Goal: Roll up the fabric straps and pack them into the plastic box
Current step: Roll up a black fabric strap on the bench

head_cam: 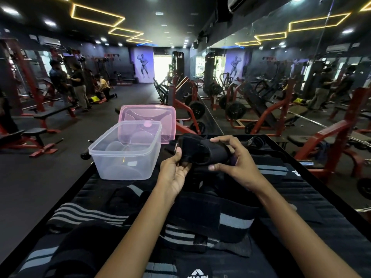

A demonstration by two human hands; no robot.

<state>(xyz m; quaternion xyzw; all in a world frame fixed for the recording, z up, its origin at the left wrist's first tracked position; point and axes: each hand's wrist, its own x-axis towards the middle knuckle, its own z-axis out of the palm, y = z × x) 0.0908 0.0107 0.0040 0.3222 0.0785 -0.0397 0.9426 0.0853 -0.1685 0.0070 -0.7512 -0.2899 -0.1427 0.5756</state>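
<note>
Both hands hold one black fabric strap (pixel 200 150) raised above the desk (pixel 313 227). The left hand (pixel 174 173) pinches its left end, thumb on top and fingers curled beneath. The right hand (pixel 232 157) curls round its right end, thumb below and fingertips on the upper edge. A small label shows on the strap by the left thumb, but its writing is too small to read.

Just left of the left hand stands one clear plastic box (pixel 126 151), open and with no strap in it. A pale sticker shows through its wall, unreadable. Beyond the box, farther from the hands, lies one pink lid (pixel 148 119).

Beneath and around both forearms the desk carries a heap of other straps (pixel 88 214), black with grey stripes; they overlap too much to count. One black patch (pixel 197 272) between the forearms at the bottom edge bears a white triangular logo and cut-off letters that cannot be read for certain. To the right of the right hand a striped wrap (pixel 281 169) shows white lettering beginning with "A", the rest unclear. Beyond the right hand one more grey-striped strap (pixel 254 140) lies at the desk's far edge.
</note>
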